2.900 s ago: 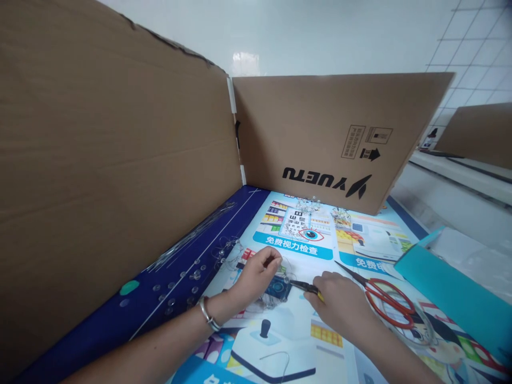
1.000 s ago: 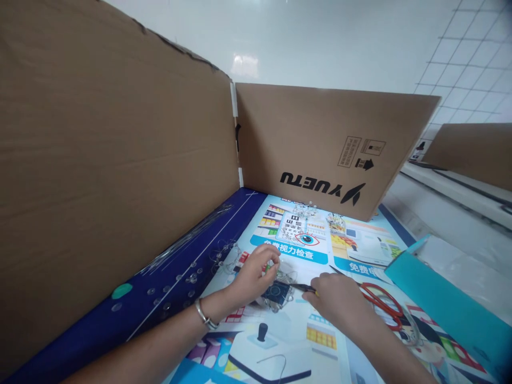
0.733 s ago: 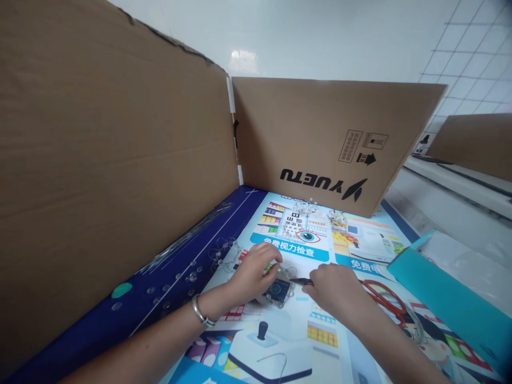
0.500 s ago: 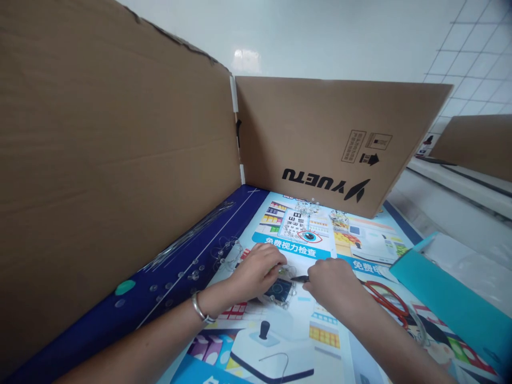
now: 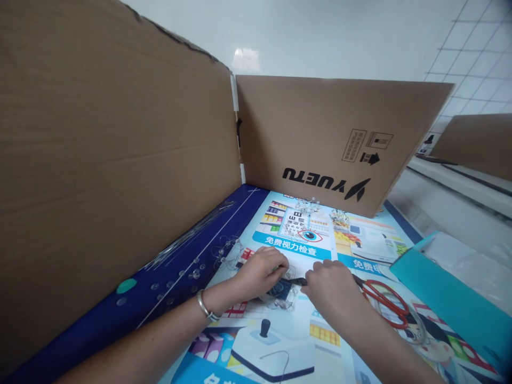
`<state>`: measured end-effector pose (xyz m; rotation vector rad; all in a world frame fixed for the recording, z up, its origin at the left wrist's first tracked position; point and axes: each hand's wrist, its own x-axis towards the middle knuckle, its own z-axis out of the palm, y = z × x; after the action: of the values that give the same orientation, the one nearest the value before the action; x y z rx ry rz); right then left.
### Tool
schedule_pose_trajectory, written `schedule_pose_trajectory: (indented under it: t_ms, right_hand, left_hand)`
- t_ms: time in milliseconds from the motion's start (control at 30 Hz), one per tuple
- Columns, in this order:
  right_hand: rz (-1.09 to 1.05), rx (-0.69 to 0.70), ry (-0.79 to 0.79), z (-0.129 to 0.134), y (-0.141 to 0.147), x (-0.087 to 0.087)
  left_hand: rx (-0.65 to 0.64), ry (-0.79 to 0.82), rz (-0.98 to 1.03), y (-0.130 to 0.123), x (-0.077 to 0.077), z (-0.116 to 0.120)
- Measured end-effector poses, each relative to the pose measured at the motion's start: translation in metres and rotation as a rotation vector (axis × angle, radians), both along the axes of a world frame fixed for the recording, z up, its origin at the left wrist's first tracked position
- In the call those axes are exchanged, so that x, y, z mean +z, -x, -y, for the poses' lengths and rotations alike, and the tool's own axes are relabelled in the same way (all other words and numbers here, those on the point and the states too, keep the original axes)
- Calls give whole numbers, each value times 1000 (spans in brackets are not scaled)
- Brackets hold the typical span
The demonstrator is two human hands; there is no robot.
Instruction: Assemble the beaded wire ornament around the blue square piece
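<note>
Small dark-blue square module (image 5: 279,290) tangled in clear wire, near the middle of the printed poster mat (image 5: 288,325), partly under the left hand (image 5: 262,272), fingers curled close together, any pinch hidden. Right hand (image 5: 330,294) with fingers pressed round black-tipped pliers (image 5: 298,281), tip just beside the module. Red scissors (image 5: 386,302) farther right, near the mat's right edge.

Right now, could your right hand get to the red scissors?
Probably yes: the right hand is right beside the red scissors, and nothing seems to lie between them on the printed poster. It is holding small pliers, though.
</note>
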<state>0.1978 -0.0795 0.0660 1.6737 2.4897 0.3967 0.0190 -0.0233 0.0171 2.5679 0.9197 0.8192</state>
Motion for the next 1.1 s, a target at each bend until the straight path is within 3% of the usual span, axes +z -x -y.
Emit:
schedule_pose_trajectory:
  t_ms: [433, 600, 767, 1100]
  right_hand:
    - [-45, -122, 70, 1, -16, -8]
    - [-20, -89, 100, 1, -16, -13]
    - [1, -67, 35, 0, -17, -19]
    - [-20, -23, -34, 4, -10, -16]
  left_hand:
    - [-12, 32, 71, -2, -2, 1]
    - [-33, 72, 103, -2, -3, 0]
    - [-60, 117, 117, -3, -1, 1]
    - [35, 367, 189, -7, 1, 6]
